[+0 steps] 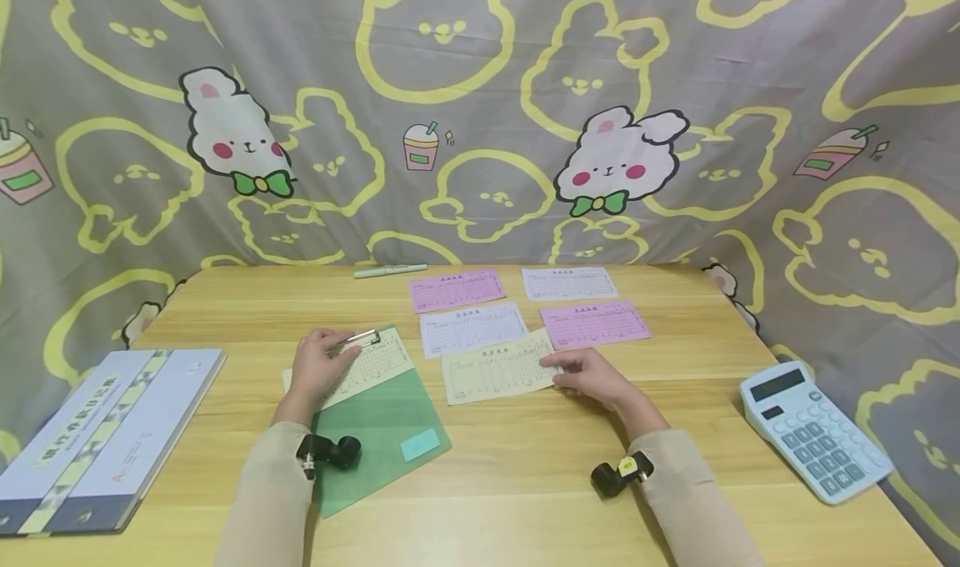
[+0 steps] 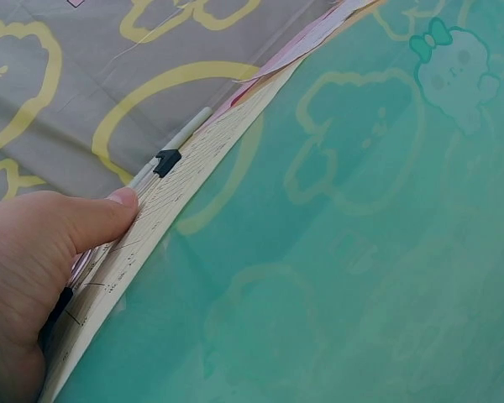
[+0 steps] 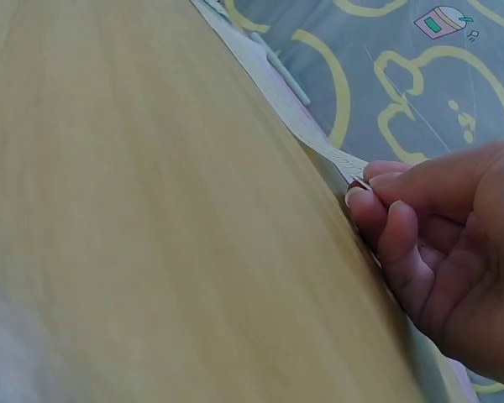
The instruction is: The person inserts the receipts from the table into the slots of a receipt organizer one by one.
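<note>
A green clipboard (image 1: 382, 434) lies slightly turned on the table, a pale yellow slip (image 1: 382, 363) across its top and a metal clip (image 1: 367, 338) at that edge. My left hand (image 1: 318, 367) grips the clip end, thumb over it in the left wrist view; its other fingers are mostly hidden there. With thumb and fingers, my right hand (image 1: 596, 379) pinches the right edge of another pale yellow printed slip (image 1: 491, 373). In the right wrist view that edge is raised off the table. A blue sticky note (image 1: 420, 444) is on the clipboard's lower right.
Behind the held slip lie two white slips (image 1: 474, 328) and two pink slips (image 1: 596, 323). A pale green pen (image 1: 390, 271) is at the back edge. A thick blue-and-white binder (image 1: 112, 434) sits left, a light blue calculator (image 1: 813, 429) right. A patterned curtain (image 1: 480, 117) hangs behind.
</note>
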A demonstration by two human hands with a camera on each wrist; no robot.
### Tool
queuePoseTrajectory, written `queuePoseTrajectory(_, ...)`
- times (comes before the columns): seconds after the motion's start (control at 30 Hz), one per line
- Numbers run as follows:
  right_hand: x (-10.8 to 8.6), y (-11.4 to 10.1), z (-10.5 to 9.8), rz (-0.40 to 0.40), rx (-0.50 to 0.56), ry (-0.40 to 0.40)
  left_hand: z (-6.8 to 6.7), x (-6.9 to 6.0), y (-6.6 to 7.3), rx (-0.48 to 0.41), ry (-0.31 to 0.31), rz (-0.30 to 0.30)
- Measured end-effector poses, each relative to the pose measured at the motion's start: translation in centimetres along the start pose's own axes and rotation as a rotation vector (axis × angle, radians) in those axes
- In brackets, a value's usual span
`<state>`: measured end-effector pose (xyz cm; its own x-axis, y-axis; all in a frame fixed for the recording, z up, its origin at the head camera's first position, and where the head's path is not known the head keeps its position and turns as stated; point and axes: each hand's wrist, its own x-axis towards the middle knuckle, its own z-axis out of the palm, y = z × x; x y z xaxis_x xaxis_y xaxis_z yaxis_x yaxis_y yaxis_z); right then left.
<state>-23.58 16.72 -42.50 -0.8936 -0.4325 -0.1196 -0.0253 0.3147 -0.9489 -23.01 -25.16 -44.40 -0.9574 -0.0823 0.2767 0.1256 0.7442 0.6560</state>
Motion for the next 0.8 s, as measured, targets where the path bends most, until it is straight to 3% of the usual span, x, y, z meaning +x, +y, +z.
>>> queuePoseTrajectory(0.33,-0.5,-1.6,-0.7,0.033,0.086,0.003,-0.1,-0.1,0.1,0.005,-0.003,-0.013)
queuePoseTrajectory(0.6,-0.1,-3.0,-0.5,-0.169,-0.034,0.046,0.0,-0.1,0.2,0.006,0.004,-0.012)
queuePoseTrajectory(0.8,1.1,-3.7,1.2,-0.228,-0.026,0.077,0.0,0.0,0.1,0.01,0.004,-0.008)
